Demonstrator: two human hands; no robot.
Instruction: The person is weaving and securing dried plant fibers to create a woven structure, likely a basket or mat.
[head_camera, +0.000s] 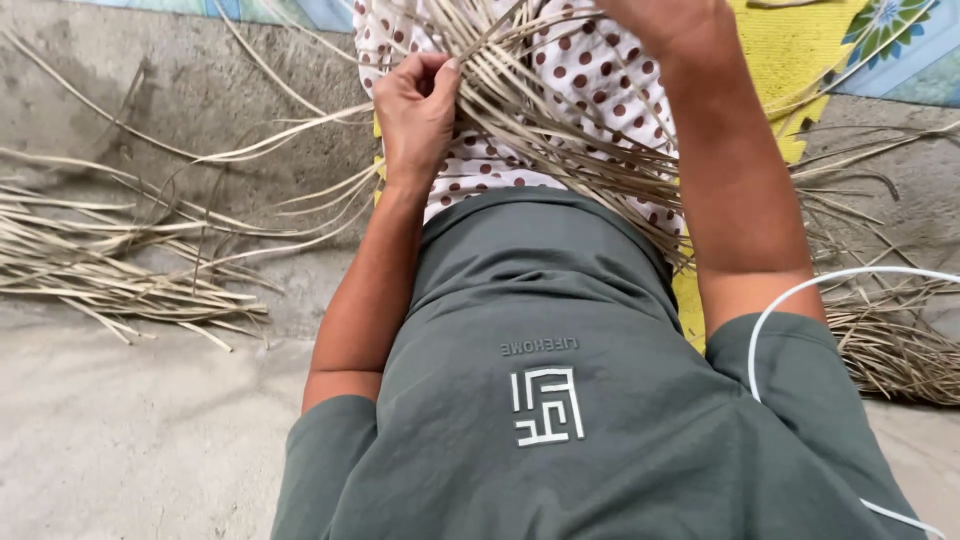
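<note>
Left hand (415, 105), at 11 o'clock, is clenched on dry pale strips (560, 120) fanned across the polka-dot lap cloth (600, 75) at 12 o'clock. Right hand (665, 20) is cut off by the top edge; its grip cannot be told. Risk, as judged: brittle strips may crack or slip from the pinch, and the loose pile (110, 270) at 9 o'clock could snag trailing ends.

Grey-green short-sleeved shirt (560, 420), white chest emblem; white polka-dot trousers (600, 70), brown spots.
</note>
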